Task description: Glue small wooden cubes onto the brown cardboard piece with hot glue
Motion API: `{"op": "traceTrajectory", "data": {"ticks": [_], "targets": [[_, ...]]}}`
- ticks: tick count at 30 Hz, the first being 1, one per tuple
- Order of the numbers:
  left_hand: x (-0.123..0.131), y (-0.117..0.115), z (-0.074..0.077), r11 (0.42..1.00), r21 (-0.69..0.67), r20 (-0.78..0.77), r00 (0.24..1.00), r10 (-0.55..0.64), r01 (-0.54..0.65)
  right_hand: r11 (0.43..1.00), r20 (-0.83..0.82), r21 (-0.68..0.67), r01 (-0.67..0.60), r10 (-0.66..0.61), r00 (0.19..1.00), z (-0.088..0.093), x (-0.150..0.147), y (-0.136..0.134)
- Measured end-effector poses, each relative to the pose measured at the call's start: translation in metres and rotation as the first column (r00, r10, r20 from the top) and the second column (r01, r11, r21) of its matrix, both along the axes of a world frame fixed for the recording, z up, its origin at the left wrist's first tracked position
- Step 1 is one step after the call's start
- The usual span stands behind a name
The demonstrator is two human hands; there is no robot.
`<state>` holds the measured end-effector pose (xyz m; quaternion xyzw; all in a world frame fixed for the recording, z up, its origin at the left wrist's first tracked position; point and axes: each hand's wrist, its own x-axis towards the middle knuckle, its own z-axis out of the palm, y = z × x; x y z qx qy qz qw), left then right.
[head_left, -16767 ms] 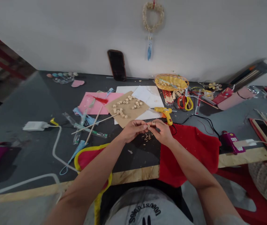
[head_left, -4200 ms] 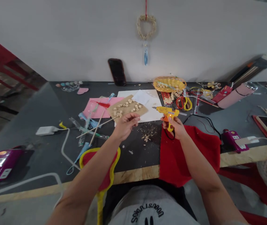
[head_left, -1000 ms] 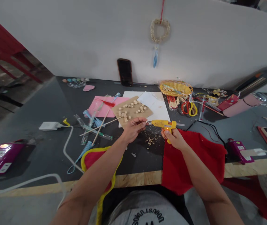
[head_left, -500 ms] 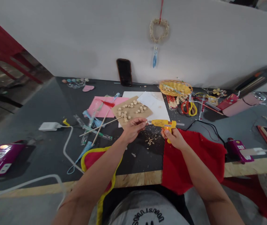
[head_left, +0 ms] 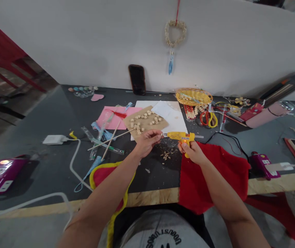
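My right hand (head_left: 192,152) grips a yellow hot glue gun (head_left: 177,135) by its handle, with an orange light glowing on it and a glue stick out the back. The nozzle points left, at the fingertips of my left hand (head_left: 149,141). Those fingers are pinched on a tiny pale piece, too small to make out fully. Small pale wooden clusters (head_left: 155,120) lie on brown paper (head_left: 130,120) just beyond my left hand. Below the glue gun, several short wooden bits (head_left: 165,156) are scattered among crumbs on the dark table.
Red cloth (head_left: 214,172) lies under my right forearm. Scissors (head_left: 212,119) and a yellow basket (head_left: 194,96) sit at the back right. A phone (head_left: 137,80) leans on the wall, where a beaded heart (head_left: 175,33) hangs. Thin sticks (head_left: 110,141) and a white cable (head_left: 73,162) lie left.
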<state>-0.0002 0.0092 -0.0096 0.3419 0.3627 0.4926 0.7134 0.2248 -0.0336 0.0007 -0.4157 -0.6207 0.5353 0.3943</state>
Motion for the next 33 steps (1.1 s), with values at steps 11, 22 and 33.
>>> {"op": "traceTrajectory", "data": {"ticks": [11, 22, 33], "targets": [[-0.001, 0.002, 0.002, 1.000, -0.009, 0.024, 1.000, 0.007, -0.007, 0.936, -0.371, -0.292, 0.197, -0.300, 0.879, -0.005, 0.012, 0.013], [-0.003, 0.006, 0.002, 0.999, 0.026, 0.039, 0.999, 0.022, -0.023, 0.852, -0.185, -0.317, 0.417, -0.487, 0.854, -0.003, 0.021, 0.028], [-0.001, 0.006, 0.001, 1.000, 0.003, 0.054, 0.998, 0.017, -0.017, 0.877, 0.631, 0.154, 0.454, -0.441, 0.638, 0.028, 0.061, 0.010]]}}
